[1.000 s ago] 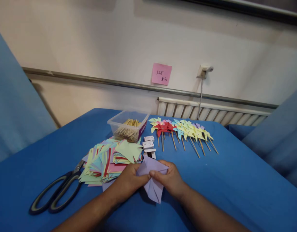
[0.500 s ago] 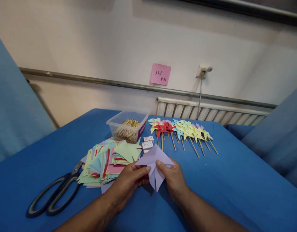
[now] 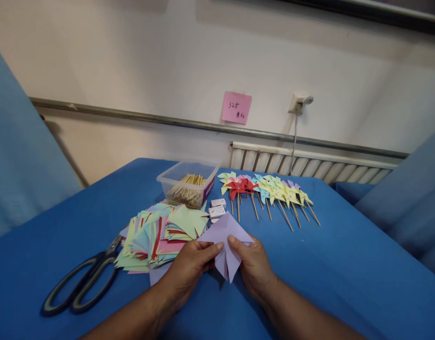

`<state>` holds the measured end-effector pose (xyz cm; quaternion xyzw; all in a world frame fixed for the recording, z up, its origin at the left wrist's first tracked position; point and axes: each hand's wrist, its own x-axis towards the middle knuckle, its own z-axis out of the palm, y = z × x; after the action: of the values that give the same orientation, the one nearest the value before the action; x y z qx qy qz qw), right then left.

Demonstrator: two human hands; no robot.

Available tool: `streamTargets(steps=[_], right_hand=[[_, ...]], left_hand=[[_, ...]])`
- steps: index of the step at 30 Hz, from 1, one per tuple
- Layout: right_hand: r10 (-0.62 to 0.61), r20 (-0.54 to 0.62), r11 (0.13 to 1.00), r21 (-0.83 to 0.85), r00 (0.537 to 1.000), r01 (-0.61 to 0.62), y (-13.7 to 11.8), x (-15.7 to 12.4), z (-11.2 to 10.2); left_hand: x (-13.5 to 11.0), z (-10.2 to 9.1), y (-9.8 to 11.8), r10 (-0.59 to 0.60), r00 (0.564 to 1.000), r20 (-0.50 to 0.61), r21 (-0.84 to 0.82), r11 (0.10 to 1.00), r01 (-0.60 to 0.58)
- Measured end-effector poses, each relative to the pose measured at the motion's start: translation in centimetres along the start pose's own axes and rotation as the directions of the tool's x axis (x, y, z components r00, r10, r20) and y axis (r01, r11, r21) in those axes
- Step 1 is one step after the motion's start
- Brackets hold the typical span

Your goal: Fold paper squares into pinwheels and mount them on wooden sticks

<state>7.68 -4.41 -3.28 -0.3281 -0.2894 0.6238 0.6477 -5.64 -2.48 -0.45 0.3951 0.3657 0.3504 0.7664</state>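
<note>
Between my two hands, above the front of the table, is a purple paper square [image 3: 227, 227] with slits cut into it. My left hand [image 3: 194, 259] pinches its left side, the thumb lying on top near the middle. My right hand [image 3: 253, 262] grips the right side with its thumb pressed close to the centre. The bottom corner hangs toward me, split into two flaps. Fingers beneath the sheet are mostly hidden. Just left of the sheet lies a loose pile of cut coloured paper [image 3: 157, 236].
Scissors [image 3: 92, 278] with dark handles lie at the left. Behind the pile stands a clear plastic box [image 3: 171, 182] of short wooden sticks. Small white boxes [image 3: 217, 211] sit beside it. Finished paper pinwheels [image 3: 279, 191] on sticks lie at the back right of the blue-covered table [image 3: 345, 255].
My left thumb has slid slightly right toward the centre of the paper. The two bottom flaps have spread further apart. Both hands keep hold of the sheet.
</note>
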Motion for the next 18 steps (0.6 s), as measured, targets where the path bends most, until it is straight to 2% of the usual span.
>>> streamTargets(steps=[12, 14, 18], right_hand=[[0.021, -0.023, 0.995, -0.096, 1.0, -0.023, -0.1, -0.2, -0.1], [-0.024, -0.008, 0.987, -0.16, 1.0, 0.022, -0.5, -0.4, -0.1], [-0.216, -0.004, 0.925, -0.32, 0.976, 0.204, -0.9, -0.6, -0.3]], left_hand=[[0.2, -0.1, -0.1, 0.018, 0.991, -0.134, 0.036, 0.999, -0.013], [0.1, -0.1, 0.2, 0.019, 0.988, -0.155, 0.012, 1.0, -0.017], [-0.2, -0.1, 1.1, 0.06, 0.982, -0.177, -0.06, 0.996, -0.071]])
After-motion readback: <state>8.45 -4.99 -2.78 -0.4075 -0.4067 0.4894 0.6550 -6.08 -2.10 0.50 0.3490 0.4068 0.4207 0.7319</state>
